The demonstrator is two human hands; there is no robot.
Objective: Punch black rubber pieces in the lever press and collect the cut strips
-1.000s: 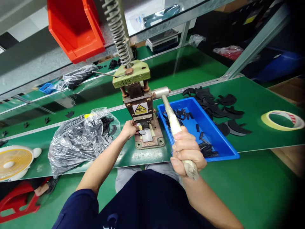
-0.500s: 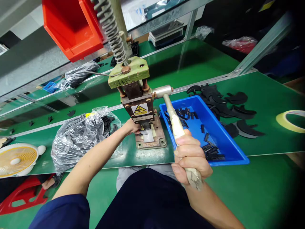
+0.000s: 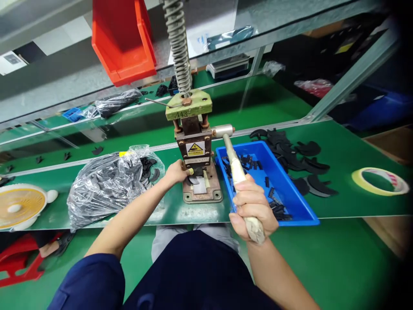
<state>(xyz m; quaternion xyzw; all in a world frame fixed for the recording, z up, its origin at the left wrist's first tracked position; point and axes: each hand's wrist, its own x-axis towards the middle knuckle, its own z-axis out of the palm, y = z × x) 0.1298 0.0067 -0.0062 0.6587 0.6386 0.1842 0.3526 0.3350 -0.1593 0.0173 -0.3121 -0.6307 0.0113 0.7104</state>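
A hand press (image 3: 195,148) with a warning label stands on the bench in front of me. My right hand (image 3: 254,209) is wrapped around its lever handle (image 3: 237,170), which is covered in pale tape and slants down toward me. At the left side of the press base, my left hand (image 3: 178,173) pinches a black curved piece (image 3: 194,181) under the press head. Something yellow covers a fingertip of that hand. The fingers behind the piece are partly hidden. A bright metal plate (image 3: 200,186) lies on the base beside the piece.
Right of the press, a blue tray (image 3: 303,215) holds small black parts. Beyond it lie black curved pieces (image 3: 308,148) and a tape roll (image 3: 361,183). To the left are a clear bag of black pieces (image 3: 103,185) and a fan (image 3: 22,204). A red bin (image 3: 129,47) hangs above.
My view has shifted, so the press appears more upright. At the press base, my left thumb and the black piece show more clearly. My right hand keeps its grip on the lever handle.
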